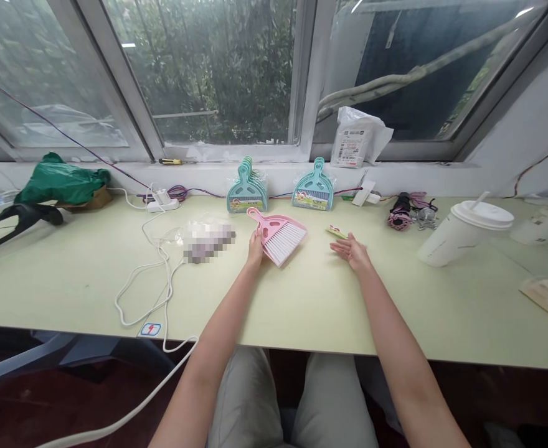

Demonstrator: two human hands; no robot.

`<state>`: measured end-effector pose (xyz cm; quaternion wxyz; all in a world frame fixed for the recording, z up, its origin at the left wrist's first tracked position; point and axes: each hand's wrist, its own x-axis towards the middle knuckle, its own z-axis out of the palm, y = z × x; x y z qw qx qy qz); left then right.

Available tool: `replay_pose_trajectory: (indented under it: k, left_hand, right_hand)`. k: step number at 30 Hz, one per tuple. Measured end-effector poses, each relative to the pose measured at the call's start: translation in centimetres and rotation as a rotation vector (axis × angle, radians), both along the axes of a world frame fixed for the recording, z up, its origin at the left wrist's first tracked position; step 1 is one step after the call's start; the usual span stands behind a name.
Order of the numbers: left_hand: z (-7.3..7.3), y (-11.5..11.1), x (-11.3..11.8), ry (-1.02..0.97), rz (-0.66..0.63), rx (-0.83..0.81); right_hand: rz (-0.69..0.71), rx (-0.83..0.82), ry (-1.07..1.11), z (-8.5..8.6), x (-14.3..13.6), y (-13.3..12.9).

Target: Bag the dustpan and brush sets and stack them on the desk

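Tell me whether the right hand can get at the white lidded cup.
Probably yes: nothing stands between the right hand and the cup, though the hand holds a small green card.

Free tabletop [318, 274] between pink dustpan [296, 224] and right hand [352, 251]; teal dustpans [247, 188] in the way beyond

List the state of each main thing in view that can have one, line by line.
Pink plastic dustpan-and-brush set: brush nested in pan, gripped by left hand
Small green printed card: held at one end by right hand
Teal plastic dustpan sets: standing upright, two groups
White lidded cup: lid on, straw in
Green plastic bag: crumpled
Pixelated item: obscured, state unclear
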<state>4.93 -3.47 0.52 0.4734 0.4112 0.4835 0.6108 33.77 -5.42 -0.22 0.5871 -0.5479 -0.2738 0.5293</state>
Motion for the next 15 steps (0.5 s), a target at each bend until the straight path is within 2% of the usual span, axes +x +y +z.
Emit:
replay_pose_trajectory:
  k: [2, 3, 5, 7, 10, 12, 15]
  left_hand:
    - [-0.1, -0.2, 0.3, 0.025, -0.018, 0.013]
    - [-0.2, -0.4, 0.5, 0.048, -0.04, 0.03]
    - [-0.3, -1.0, 1.2, 0.124, -0.115, 0.088]
    - [-0.4, -1.8, 2.0, 0.208, -0.247, 0.172]
    - [-0.3, -3.1, 3.3, 0.263, -0.414, 0.258]
    - [-0.2, -3.8, 3.8, 0.254, -0.45, 0.27]
    - [0.1, -4.1, 4.0, 0.211, -0.496, 0.222]
  right_hand:
    - [0.115, -0.054, -0.148, 0.1, -0.2, -0.2]
    - [0.127, -0.034, -0.267, 0.2, -0.8, -0.5]
    - [0.058, 0.115, -0.576, 0.7, -2.8, -1.2]
    - [-0.049, 0.368, -0.919, 1.3, -5.3, -2.2]
    - [-0.032, 0.565, -1.308, 1.9, -8.5, -3.5]
    - [-0.005, 0.592, -1.439, 2.0, -9.5, -4.1]
    - [-0.006, 0.577, -1.467, 1.8, -9.5, -4.2]
